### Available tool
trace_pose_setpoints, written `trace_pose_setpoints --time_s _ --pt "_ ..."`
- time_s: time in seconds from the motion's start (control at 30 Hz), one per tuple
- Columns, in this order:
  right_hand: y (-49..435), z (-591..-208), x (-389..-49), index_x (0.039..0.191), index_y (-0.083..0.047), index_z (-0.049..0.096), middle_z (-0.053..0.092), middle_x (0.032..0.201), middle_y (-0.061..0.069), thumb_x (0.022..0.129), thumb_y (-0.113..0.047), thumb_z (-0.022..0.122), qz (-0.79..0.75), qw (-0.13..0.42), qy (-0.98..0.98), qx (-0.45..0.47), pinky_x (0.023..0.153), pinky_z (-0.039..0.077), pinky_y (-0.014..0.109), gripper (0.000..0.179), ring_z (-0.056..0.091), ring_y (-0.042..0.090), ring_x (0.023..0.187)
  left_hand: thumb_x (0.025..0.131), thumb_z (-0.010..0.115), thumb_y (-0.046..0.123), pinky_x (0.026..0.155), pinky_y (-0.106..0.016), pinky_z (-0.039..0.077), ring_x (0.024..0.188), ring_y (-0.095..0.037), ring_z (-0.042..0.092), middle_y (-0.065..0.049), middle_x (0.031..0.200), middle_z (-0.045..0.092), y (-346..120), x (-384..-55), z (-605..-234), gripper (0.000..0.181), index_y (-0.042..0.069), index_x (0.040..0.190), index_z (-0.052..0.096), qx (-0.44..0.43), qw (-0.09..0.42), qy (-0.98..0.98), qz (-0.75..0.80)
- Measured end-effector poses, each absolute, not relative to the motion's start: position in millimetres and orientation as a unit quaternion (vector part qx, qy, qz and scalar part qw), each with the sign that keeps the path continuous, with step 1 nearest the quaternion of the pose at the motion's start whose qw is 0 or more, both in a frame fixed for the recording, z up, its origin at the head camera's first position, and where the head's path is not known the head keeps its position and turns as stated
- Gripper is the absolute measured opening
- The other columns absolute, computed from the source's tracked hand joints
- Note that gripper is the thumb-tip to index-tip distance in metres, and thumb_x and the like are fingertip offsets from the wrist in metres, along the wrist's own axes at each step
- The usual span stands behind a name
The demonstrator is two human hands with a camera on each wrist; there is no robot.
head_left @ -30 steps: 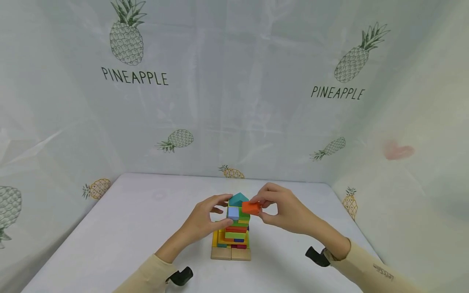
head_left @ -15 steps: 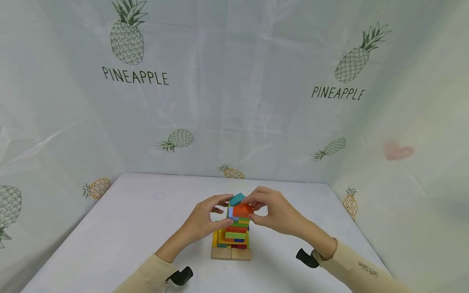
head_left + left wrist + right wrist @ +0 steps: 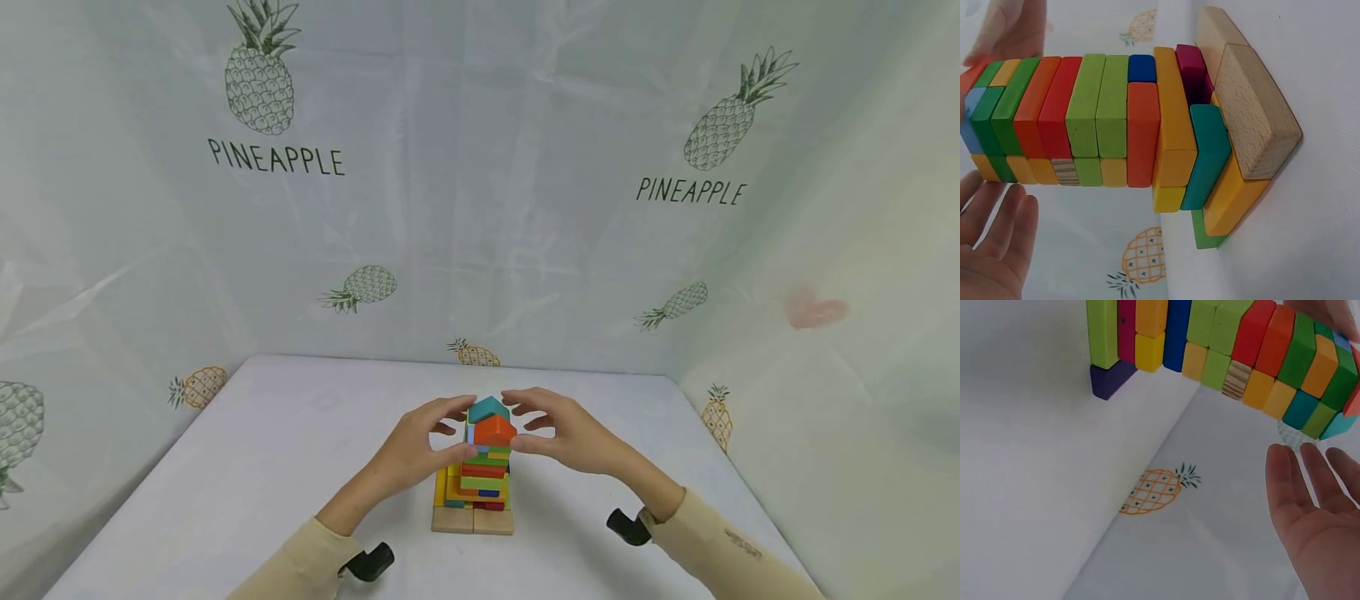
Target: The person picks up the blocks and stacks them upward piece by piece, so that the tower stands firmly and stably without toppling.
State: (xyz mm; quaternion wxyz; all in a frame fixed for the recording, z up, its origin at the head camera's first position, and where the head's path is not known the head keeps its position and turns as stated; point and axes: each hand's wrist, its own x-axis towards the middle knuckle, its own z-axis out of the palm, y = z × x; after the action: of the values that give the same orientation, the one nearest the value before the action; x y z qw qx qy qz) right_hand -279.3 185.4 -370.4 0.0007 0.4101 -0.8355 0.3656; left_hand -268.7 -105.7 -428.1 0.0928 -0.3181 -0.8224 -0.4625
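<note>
A tall tower of coloured wooden blocks stands on the table. On its top, an orange-red roof-shaped block sits at the front and a teal triangular block behind it. My left hand is at the upper left side, thumb tip by the front and fingers toward the back. In the left wrist view its fingertips are right at the yellow and green blocks. On the right, my right hand is spread with nothing between thumb and fingers, thumb tip close by the orange-red block.
Pale wooden blocks form the tower's front base on the white table. A pineapple-print sheet hangs behind and at both sides. Each wrist carries a black camera, one at the left and one at the right.
My right hand brought the orange-red block leftward onto the tower's top front and let go of it. The teal block, tilted half a second ago, sits level now. The left hand stayed put.
</note>
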Motion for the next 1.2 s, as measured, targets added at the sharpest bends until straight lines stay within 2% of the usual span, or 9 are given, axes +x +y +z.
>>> trace_pose_setpoints --time_s 0.23,0.4,0.67,0.87,1.2 --pt "180.8 -374.9 -285.3 0.153 -0.008 0.055 0.065 0.141 0.005 0.101 -0.023 0.076 0.389 -0.026 -0.821 0.417 0.103 0.058 0.046 0.058 0.068 0.030 0.121 0.096 0.081 0.038 0.101 -0.040 0.059 0.126 -0.017 0.062 0.006 0.141 0.066 -105.3 -267.9 -425.9 0.067 0.016 0.153 0.057 -0.321 0.094 -0.818 -0.468" --pt "178.8 -375.6 -286.6 0.150 -0.007 0.057 0.067 0.137 0.006 0.100 -0.022 0.077 0.398 -0.029 -0.818 0.415 0.102 0.058 0.050 0.056 0.069 0.030 0.118 0.095 0.082 0.038 0.101 -0.038 0.059 0.125 -0.016 0.063 0.006 0.141 0.066 -105.5 -267.2 -425.1 0.064 0.019 0.151 0.059 -0.319 0.097 -0.818 -0.469" --pt "178.2 -376.4 -286.8 0.150 -0.009 0.059 0.068 0.135 0.003 0.100 -0.024 0.077 0.391 -0.023 -0.824 0.409 0.102 0.059 0.044 0.056 0.070 0.026 0.116 0.095 0.082 0.038 0.101 -0.037 0.059 0.125 -0.016 0.063 0.006 0.142 0.066 -104.8 -269.1 -426.0 0.064 0.018 0.151 0.058 -0.316 0.095 -0.820 -0.467" --pt "178.3 -377.6 -286.0 0.150 -0.008 0.058 0.068 0.135 0.003 0.100 -0.023 0.077 0.390 -0.020 -0.824 0.411 0.102 0.059 0.038 0.056 0.070 0.023 0.115 0.095 0.082 0.039 0.101 -0.037 0.059 0.125 -0.016 0.064 0.006 0.142 0.066 -104.6 -269.3 -427.2 0.064 0.021 0.151 0.058 -0.314 0.092 -0.820 -0.469" --pt "178.4 -379.1 -285.6 0.152 -0.009 0.057 0.068 0.136 0.003 0.100 -0.025 0.076 0.381 -0.016 -0.829 0.409 0.102 0.059 0.041 0.058 0.070 0.023 0.116 0.094 0.082 0.039 0.101 -0.037 0.059 0.125 -0.018 0.063 0.004 0.145 0.064 -106.1 -269.6 -427.7 0.066 0.020 0.152 0.057 -0.315 0.092 -0.821 -0.467"
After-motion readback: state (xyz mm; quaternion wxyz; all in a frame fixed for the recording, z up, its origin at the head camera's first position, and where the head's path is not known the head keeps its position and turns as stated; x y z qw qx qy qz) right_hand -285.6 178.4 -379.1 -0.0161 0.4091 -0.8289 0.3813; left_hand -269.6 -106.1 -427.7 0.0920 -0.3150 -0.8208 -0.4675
